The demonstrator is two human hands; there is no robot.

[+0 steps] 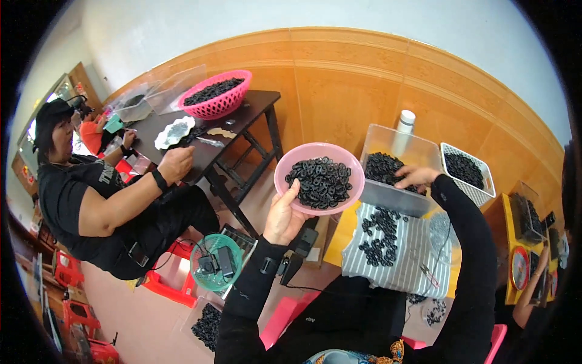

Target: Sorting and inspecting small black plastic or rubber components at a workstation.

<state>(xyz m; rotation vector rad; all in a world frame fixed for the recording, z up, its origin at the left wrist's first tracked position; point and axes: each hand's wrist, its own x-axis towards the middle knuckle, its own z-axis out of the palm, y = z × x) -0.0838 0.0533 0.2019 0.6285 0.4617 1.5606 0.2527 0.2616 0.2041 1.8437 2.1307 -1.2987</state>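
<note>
My left hand [284, 217] grips the near rim of a pink bowl [357, 193], thumb inside it. Small black oval ring-shaped pieces [319, 182] fill the bowl, which is held up left of a clear plastic bin [394, 205]. Inside that bin, my right hand [418, 177] rests on more black pieces [382, 165], its fingers apart and partly stretched; nothing shows clearly gripped in them. In front of the bin, a striped grey-and-white cloth [357, 270] bears a loose spread of the same pieces [381, 239] and what looks like a small pair of snips [429, 276].
A white basket [482, 195] of black pieces and a white bottle [405, 121] stand by the wall. A person [91, 194] sits left at a dark table [257, 103] holding a pink basket [218, 109]. A green basket [215, 285] with devices stands lower left.
</note>
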